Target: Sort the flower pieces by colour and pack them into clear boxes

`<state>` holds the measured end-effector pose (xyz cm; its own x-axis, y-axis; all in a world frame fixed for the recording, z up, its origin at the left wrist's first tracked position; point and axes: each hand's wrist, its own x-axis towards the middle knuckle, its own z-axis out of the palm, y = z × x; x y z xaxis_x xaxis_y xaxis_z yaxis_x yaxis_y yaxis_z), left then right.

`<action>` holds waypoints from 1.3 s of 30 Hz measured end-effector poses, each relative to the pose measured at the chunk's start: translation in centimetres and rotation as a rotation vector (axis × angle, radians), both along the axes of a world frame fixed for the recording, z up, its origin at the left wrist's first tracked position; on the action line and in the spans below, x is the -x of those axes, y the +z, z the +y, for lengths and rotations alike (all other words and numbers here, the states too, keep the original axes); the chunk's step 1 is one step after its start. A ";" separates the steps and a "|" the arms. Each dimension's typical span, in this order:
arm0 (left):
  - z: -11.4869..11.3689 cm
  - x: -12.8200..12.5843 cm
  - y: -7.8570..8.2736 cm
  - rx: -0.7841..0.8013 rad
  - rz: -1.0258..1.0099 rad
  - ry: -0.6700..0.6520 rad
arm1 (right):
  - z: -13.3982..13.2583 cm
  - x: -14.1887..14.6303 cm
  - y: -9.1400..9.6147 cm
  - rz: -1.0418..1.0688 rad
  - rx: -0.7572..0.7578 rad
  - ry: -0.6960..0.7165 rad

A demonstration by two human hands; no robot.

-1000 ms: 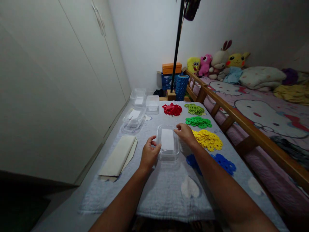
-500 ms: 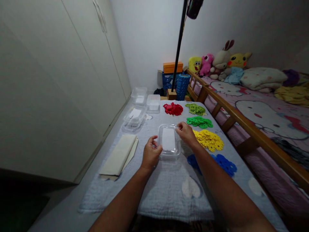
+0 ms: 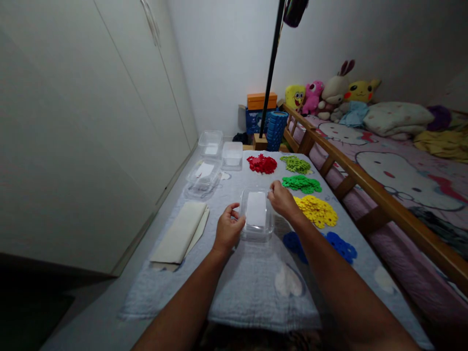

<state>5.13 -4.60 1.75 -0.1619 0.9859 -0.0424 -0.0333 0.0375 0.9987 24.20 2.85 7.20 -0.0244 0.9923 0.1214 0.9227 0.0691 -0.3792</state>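
Observation:
A clear plastic container (image 3: 256, 233) with a lid on top stands on the cloth before me, a white paper showing through it. My left hand (image 3: 229, 227) grips its left side, thumb on the near left edge. At the far right corner, my right hand (image 3: 281, 199) pinches the lid's rim. Beside my right arm lie piles of flower-shaped plastic pieces: yellow (image 3: 317, 211), green (image 3: 302, 184) and blue (image 3: 341, 246), the last partly hidden by the forearm. Farther back are red pieces (image 3: 262, 164) and light green pieces (image 3: 296, 165).
More clear containers (image 3: 232, 156) stand at the back left, with stacked clear lids (image 3: 203, 174) nearer. A folded beige sheet (image 3: 180, 234) lies on the left of the cloth. A wooden bed rail (image 3: 351, 197) runs along the right, and a white cupboard (image 3: 109, 146) along the left.
My right hand has shifted very slightly at the lid's far right corner, its fingers more curled. The left hand stays at the container's left side.

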 end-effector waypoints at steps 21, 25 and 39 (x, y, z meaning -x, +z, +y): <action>-0.5 -0.4 0.4 -0.038 0.046 0.020 | -1.8 -2.9 -1.7 1.071 0.340 0.076; -0.5 -0.4 0.2 -0.038 0.052 0.020 | -2.2 -3.0 -1.5 1.049 0.354 0.080; -0.4 -0.4 -0.3 -0.054 0.051 0.022 | -3.2 -2.8 -2.6 1.001 0.288 0.143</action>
<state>5.51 -4.98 1.45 -0.1837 0.9828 0.0192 0.0173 -0.0163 0.9997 26.96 -0.38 4.65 -0.1622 0.9827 -0.0897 0.1690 -0.0619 -0.9837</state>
